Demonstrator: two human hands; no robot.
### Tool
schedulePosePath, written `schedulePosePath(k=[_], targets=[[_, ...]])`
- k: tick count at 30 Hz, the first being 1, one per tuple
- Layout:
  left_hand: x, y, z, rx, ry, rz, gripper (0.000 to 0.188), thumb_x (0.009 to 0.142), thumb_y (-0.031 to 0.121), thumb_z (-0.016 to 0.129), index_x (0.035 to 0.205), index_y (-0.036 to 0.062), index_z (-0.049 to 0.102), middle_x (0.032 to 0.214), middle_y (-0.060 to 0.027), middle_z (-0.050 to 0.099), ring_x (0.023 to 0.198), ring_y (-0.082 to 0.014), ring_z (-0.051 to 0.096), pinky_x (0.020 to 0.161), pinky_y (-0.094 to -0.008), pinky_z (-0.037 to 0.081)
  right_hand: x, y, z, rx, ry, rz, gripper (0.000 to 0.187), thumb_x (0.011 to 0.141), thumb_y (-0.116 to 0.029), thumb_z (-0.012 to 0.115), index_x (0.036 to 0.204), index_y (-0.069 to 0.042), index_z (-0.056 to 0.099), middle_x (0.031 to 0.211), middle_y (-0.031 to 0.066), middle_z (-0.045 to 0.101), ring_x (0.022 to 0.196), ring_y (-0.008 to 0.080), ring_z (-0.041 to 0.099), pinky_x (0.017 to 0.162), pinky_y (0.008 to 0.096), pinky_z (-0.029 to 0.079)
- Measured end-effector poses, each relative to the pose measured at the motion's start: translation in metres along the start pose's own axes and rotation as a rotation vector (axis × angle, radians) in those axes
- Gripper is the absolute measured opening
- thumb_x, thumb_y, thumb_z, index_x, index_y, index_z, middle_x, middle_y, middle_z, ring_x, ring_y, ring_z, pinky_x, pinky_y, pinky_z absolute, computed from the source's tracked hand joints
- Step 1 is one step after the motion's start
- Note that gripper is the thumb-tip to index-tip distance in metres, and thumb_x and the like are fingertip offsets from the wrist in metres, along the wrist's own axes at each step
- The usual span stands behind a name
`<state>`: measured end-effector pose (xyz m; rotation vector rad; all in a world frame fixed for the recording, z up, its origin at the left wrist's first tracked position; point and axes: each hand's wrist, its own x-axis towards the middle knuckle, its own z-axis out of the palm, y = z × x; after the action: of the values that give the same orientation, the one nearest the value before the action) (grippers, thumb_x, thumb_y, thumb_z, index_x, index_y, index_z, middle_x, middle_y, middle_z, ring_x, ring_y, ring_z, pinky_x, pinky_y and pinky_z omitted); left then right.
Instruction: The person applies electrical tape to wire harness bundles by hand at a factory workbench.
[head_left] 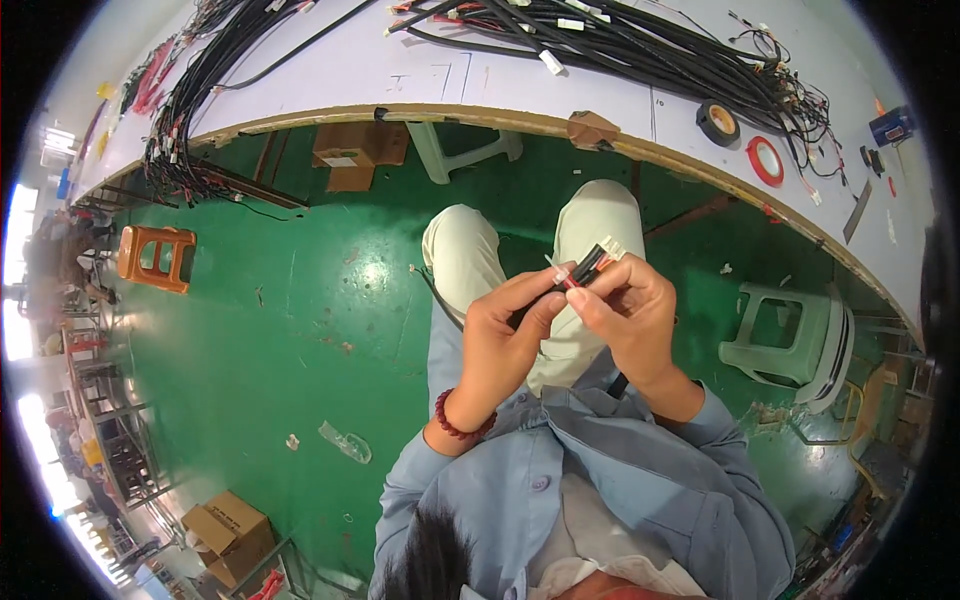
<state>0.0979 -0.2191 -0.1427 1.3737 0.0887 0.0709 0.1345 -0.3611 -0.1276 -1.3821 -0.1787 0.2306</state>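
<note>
Above my lap, my left hand (510,325) and my right hand (635,308) meet around the end of a black cable harness (590,264). The left thumb and fingers pinch the cable, and a dark red bead bracelet circles that wrist. Fingers of the right hand close on the same end from the other side. White connectors (609,249) stick out past the right fingertips. A small whitish piece with red beside it, perhaps a tie or a wire, shows between the two hands. Part of the cable hangs down by my left knee; the palms hide the rest.
A white worktable (560,90) curves ahead, bearing bundled black cables (640,45), a black tape roll (717,124) and a red tape roll (765,161). More cables (190,120) droop over its left edge. Stools (157,258) and cardboard boxes (230,530) stand on the green floor.
</note>
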Motion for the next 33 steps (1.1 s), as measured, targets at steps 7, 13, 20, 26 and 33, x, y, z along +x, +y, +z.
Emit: schedulePosePath(k=[7, 13, 20, 26, 33], targets=[[0.000, -0.017, 0.003, 0.118, 0.041, -0.012, 0.024, 0.086, 0.002, 0.061, 0.109, -0.0024, 0.064, 0.097, -0.0117, 0.067, 0.083, -0.0125, 0.060, 0.073, -0.0235, 0.047, 0.007, 0.036, 0.003, -0.097, 0.205, -0.258, 0.022, 0.077, -0.005, 0.075, 0.075, -0.003, 0.053, 0.063, -0.0032, 0.050, 0.055, 0.0015, 0.042, 0.049, 0.0180, 0.034], [0.004, -0.011, -0.016, 0.161, -0.104, -0.006, 0.023, 0.089, 0.007, 0.061, 0.110, -0.0004, 0.065, 0.090, -0.0046, 0.067, 0.069, -0.0062, 0.052, 0.062, -0.0207, 0.043, 0.026, -0.026, -0.046, -0.586, 0.130, -0.322, 0.013, 0.086, -0.010, 0.061, 0.085, 0.003, 0.063, 0.077, 0.0038, 0.061, 0.067, 0.0079, 0.055, 0.056, 0.0208, 0.043], [0.005, 0.008, -0.018, 0.332, -0.346, -0.087, 0.017, 0.087, 0.004, 0.061, 0.102, -0.0026, 0.066, 0.091, -0.0087, 0.068, 0.081, -0.0106, 0.059, 0.074, -0.0246, 0.047, 0.054, -0.022, -0.037, -0.243, -0.656, 0.403, 0.014, 0.084, -0.014, 0.066, 0.086, 0.000, 0.066, 0.080, 0.0026, 0.063, 0.072, 0.0075, 0.057, 0.062, 0.0219, 0.047], [0.003, 0.001, -0.024, 0.270, -0.468, -0.222, 0.014, 0.087, 0.002, 0.060, 0.098, -0.0050, 0.065, 0.088, -0.0074, 0.069, 0.080, -0.0092, 0.058, 0.074, -0.0247, 0.048, 0.046, 0.013, -0.034, -0.201, -0.477, 0.275, 0.013, 0.082, -0.010, 0.069, 0.083, 0.002, 0.065, 0.077, 0.0034, 0.064, 0.071, 0.0076, 0.058, 0.065, 0.0233, 0.047], [0.002, -0.007, -0.023, 0.335, -0.412, -0.210, 0.020, 0.086, 0.000, 0.060, 0.106, -0.0036, 0.061, 0.087, -0.0068, 0.069, 0.077, -0.0082, 0.059, 0.072, -0.0220, 0.048, 0.041, 0.032, -0.039, 0.036, -0.380, 0.517, 0.016, 0.086, -0.016, 0.066, 0.089, -0.001, 0.062, 0.077, 0.0031, 0.063, 0.066, 0.0075, 0.058, 0.062, 0.0213, 0.048]])
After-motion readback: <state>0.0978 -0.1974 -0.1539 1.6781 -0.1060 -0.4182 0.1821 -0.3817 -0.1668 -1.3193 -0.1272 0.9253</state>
